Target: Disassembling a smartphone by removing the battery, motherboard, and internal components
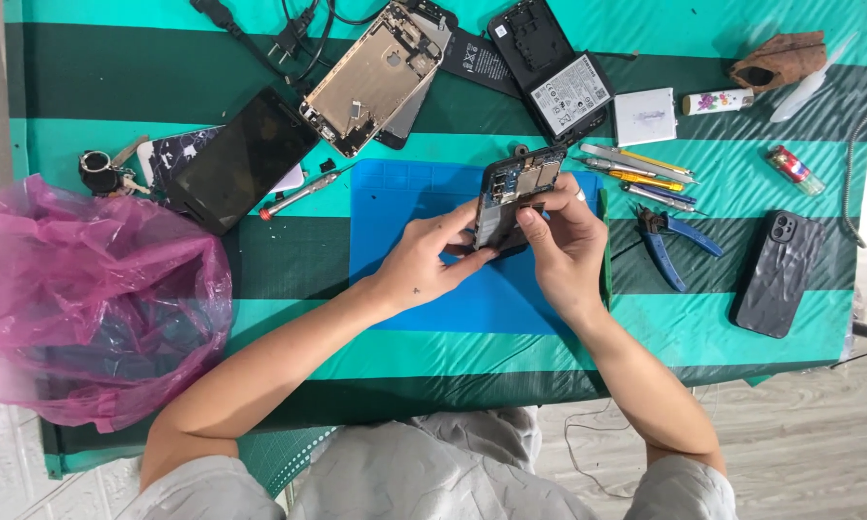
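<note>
- Head view looks down on a table covered with a green-striped cloth (116,77), banded in light and dark green
- pink plastic bag (87,299), crumpled and bulky, sits at the cloth's left edge, well apart from both hands
- blue work mat (405,193) lies in the middle of the cloth, under the two hands
- black screen panel (241,159) rests tilted to the upper left of the mat, over a white-backed phone part
- gold phone frame (371,82), opened and empty, lies above the mat's top left corner
- black phone with its battery showing (554,72) lies at the top, right of the gold frame
- black phone case (780,272) lies at the right side of the cloth, away from the hands
- left hand (424,260) grips the lower left side of the opened phone (512,197), thumb and fingers closed around its edge
- right hand (568,241) clasps the same phone from the right, fingers curled onto its upper edge and thumb pressed on its face
- opened phone is held upright over the top right part of the blue mat, its circuit board facing the camera
- blue-handled pliers (672,241) lie just right of the right hand
- row of slim tools (641,171) lies by the mat's upper right corner
- screwdriver (303,193) lies at the mat's left edge
- small lighter (793,169) lies far right
</note>
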